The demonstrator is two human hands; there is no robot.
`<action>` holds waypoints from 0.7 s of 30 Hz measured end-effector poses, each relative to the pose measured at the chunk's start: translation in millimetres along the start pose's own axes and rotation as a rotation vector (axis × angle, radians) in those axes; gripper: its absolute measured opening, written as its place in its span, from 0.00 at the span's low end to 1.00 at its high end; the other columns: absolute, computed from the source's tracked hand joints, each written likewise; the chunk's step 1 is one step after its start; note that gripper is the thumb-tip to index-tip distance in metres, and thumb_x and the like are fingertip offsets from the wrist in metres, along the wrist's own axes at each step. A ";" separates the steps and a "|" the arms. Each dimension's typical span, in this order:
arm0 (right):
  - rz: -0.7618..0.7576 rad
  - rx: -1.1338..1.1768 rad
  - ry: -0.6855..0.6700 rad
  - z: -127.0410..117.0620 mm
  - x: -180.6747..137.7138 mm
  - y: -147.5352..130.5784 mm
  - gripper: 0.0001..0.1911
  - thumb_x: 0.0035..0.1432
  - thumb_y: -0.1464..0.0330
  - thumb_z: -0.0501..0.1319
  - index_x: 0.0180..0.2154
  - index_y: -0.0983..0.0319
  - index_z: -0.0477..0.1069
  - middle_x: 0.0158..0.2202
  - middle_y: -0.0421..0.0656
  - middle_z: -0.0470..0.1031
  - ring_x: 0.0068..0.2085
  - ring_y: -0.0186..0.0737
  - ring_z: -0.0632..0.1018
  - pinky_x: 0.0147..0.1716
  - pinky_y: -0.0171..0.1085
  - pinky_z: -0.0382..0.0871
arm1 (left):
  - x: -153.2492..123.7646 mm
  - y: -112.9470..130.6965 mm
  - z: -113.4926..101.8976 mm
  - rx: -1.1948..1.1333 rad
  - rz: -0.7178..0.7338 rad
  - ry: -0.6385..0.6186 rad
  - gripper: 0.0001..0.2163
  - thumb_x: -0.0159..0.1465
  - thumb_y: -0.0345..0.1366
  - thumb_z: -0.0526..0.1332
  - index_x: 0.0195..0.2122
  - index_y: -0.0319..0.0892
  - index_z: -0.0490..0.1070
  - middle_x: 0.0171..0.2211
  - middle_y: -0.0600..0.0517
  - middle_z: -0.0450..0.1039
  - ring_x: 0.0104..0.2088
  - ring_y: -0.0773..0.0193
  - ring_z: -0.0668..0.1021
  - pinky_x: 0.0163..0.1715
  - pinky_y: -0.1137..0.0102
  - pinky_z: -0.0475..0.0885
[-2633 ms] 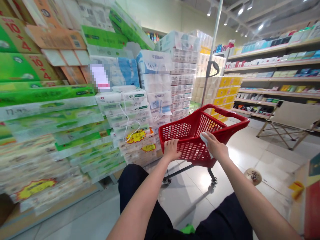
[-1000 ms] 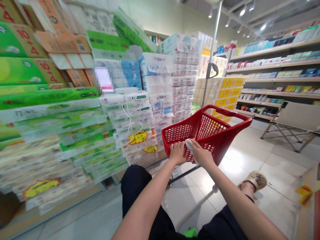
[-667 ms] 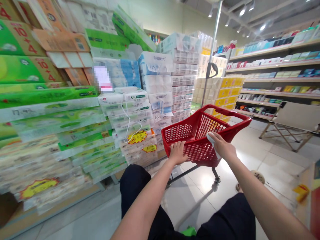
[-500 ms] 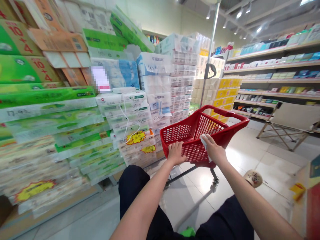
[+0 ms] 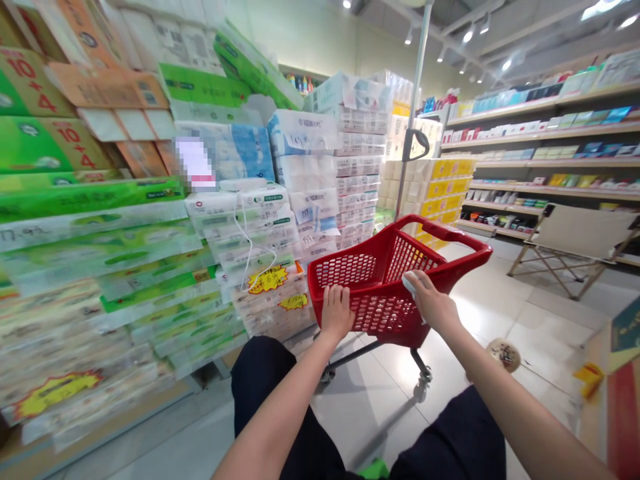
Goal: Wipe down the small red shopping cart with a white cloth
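A red plastic shopping cart [image 5: 380, 313] with perforated sides stands in front of my knees, its handle pointing to the upper right. My left hand [image 5: 337, 313] grips the near top rim close to the left end, with its fingers hooked over the edge. Farther right along the same side, my right hand [image 5: 437, 305] pinches a white wipe [image 5: 410, 279] against the rim. Part of the wipe is hidden under the fingers, and I cannot tell whether it is cloth or paper.
Stacks of packaged tissue [image 5: 165, 220] rise on the left, with a lit phone [image 5: 195, 160] on them. A metal pole [image 5: 415, 107] stands behind the cart. To the right are a folding chair [image 5: 580, 237], stocked shelves [image 5: 545, 133] and a round patterned object [image 5: 503, 355] on the floor.
My left hand has slid left along the cart's rim and its fingers now hook over it. The cart has shifted slightly left and down in view. My right hand keeps the wipe at the rim.
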State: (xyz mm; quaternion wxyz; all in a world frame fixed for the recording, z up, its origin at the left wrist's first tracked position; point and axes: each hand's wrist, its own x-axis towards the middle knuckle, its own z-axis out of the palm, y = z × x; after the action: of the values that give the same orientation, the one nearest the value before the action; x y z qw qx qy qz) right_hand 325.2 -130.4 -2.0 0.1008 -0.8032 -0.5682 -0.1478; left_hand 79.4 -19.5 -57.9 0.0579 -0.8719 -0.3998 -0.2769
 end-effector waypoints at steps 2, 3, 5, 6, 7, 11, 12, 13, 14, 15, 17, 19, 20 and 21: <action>-0.011 -0.008 -0.008 4.8 -3.7 -20.8 0.30 0.67 0.66 0.43 0.67 0.42 0.44 0.69 0.42 0.50 0.31 0.35 0.78 0.28 0.40 0.72 | 3.3 20.7 2.2 -0.011 0.095 0.020 0.34 0.57 0.30 0.58 0.65 0.44 0.49 0.65 0.44 0.51 0.67 0.50 0.52 0.67 0.50 0.44; -0.021 -0.012 -0.010 7.2 -5.4 -31.2 0.30 0.67 0.66 0.43 0.67 0.42 0.45 0.69 0.43 0.50 0.31 0.35 0.78 0.28 0.40 0.72 | 6.3 31.8 3.5 -0.033 0.146 0.017 0.36 0.57 0.31 0.58 0.67 0.45 0.46 0.67 0.45 0.48 0.68 0.50 0.50 0.67 0.49 0.44; -0.047 -0.026 -0.010 10.7 -8.1 -46.9 0.29 0.67 0.66 0.44 0.67 0.43 0.45 0.69 0.43 0.49 0.31 0.34 0.78 0.28 0.39 0.73 | 13.7 50.8 6.4 -0.094 0.188 -0.010 0.39 0.57 0.34 0.59 0.68 0.45 0.42 0.67 0.45 0.49 0.67 0.49 0.51 0.67 0.49 0.45; -0.065 -0.035 -0.007 11.3 -8.9 -50.8 0.29 0.67 0.65 0.44 0.67 0.43 0.45 0.70 0.42 0.49 0.30 0.34 0.78 0.28 0.39 0.73 | 17.4 56.9 7.7 -0.118 0.166 -0.025 0.40 0.57 0.36 0.60 0.68 0.44 0.41 0.65 0.43 0.51 0.66 0.48 0.53 0.67 0.48 0.46; -0.085 -0.044 -0.005 10.9 -9.3 -51.6 0.29 0.67 0.65 0.44 0.67 0.42 0.45 0.70 0.41 0.50 0.30 0.34 0.78 0.27 0.39 0.73 | 20.6 59.9 8.7 -0.135 0.143 -0.042 0.40 0.57 0.37 0.60 0.68 0.42 0.41 0.63 0.43 0.54 0.64 0.47 0.56 0.67 0.48 0.46; -0.109 -0.045 0.005 -0.1 -6.9 -28.4 0.29 0.67 0.63 0.44 0.67 0.38 0.43 0.69 0.37 0.51 0.31 0.34 0.78 0.26 0.38 0.72 | 27.2 48.3 6.7 -0.160 0.178 -0.085 0.38 0.56 0.33 0.59 0.68 0.45 0.45 0.58 0.46 0.60 0.59 0.52 0.62 0.66 0.54 0.50; -0.093 -0.038 0.011 -4.1 -5.7 -19.0 0.30 0.67 0.63 0.44 0.67 0.37 0.42 0.69 0.36 0.51 0.32 0.34 0.78 0.26 0.38 0.72 | 27.6 43.4 5.1 -0.165 0.202 -0.091 0.37 0.57 0.32 0.59 0.67 0.45 0.46 0.58 0.46 0.60 0.59 0.53 0.63 0.65 0.56 0.51; -0.072 -0.030 0.020 -7.8 -4.5 -9.7 0.30 0.67 0.63 0.44 0.67 0.36 0.42 0.69 0.36 0.51 0.33 0.35 0.78 0.27 0.38 0.71 | 27.9 39.4 3.4 -0.170 0.214 -0.098 0.36 0.57 0.32 0.58 0.67 0.46 0.47 0.58 0.47 0.61 0.58 0.53 0.63 0.65 0.57 0.52; -0.047 -0.023 0.028 -11.0 -3.3 -1.5 0.30 0.67 0.63 0.44 0.67 0.36 0.42 0.69 0.35 0.51 0.34 0.36 0.78 0.27 0.38 0.72 | 28.1 36.6 2.0 -0.174 0.215 -0.105 0.36 0.57 0.33 0.59 0.67 0.46 0.47 0.58 0.47 0.61 0.58 0.53 0.64 0.64 0.57 0.52; -0.023 -0.016 0.036 -13.2 -2.4 4.6 0.30 0.67 0.63 0.44 0.67 0.35 0.42 0.69 0.35 0.51 0.35 0.36 0.78 0.28 0.38 0.72 | 28.3 35.2 1.0 -0.176 0.210 -0.112 0.35 0.58 0.35 0.59 0.67 0.46 0.48 0.57 0.47 0.61 0.57 0.53 0.64 0.64 0.56 0.53; 0.019 -0.001 0.049 -14.3 -1.6 8.7 0.30 0.67 0.63 0.44 0.67 0.36 0.42 0.70 0.36 0.50 0.36 0.37 0.78 0.29 0.39 0.72 | 28.6 35.8 0.5 -0.178 0.203 -0.120 0.35 0.57 0.37 0.60 0.66 0.46 0.49 0.57 0.47 0.61 0.57 0.52 0.63 0.64 0.55 0.53; 0.050 0.018 0.058 -11.3 -2.3 1.8 0.31 0.66 0.64 0.45 0.67 0.38 0.42 0.70 0.38 0.49 0.36 0.37 0.78 0.29 0.39 0.72 | 28.8 38.0 1.8 -0.182 0.206 -0.110 0.36 0.57 0.37 0.60 0.66 0.45 0.49 0.57 0.46 0.61 0.57 0.51 0.63 0.64 0.55 0.52; 0.055 0.026 0.059 -8.9 -3.0 -4.3 0.31 0.66 0.65 0.45 0.68 0.40 0.42 0.70 0.40 0.49 0.36 0.38 0.78 0.29 0.39 0.72 | 28.9 38.9 2.7 -0.186 0.210 -0.104 0.36 0.56 0.38 0.60 0.66 0.44 0.49 0.57 0.45 0.61 0.57 0.51 0.63 0.64 0.55 0.52; 0.052 0.029 0.058 -6.6 -3.8 -10.6 0.32 0.65 0.65 0.46 0.68 0.41 0.43 0.70 0.41 0.49 0.36 0.38 0.78 0.29 0.39 0.72 | 28.9 39.3 3.7 -0.190 0.213 -0.097 0.36 0.56 0.38 0.60 0.66 0.43 0.50 0.56 0.45 0.61 0.57 0.51 0.63 0.64 0.54 0.52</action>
State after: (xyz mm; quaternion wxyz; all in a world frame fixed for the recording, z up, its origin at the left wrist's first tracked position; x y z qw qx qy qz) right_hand 313.2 -132.4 2.8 0.1329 -0.8116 -0.5459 -0.1601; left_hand 124.9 -25.5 -41.0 -0.0152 -0.9233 -0.2791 -0.2635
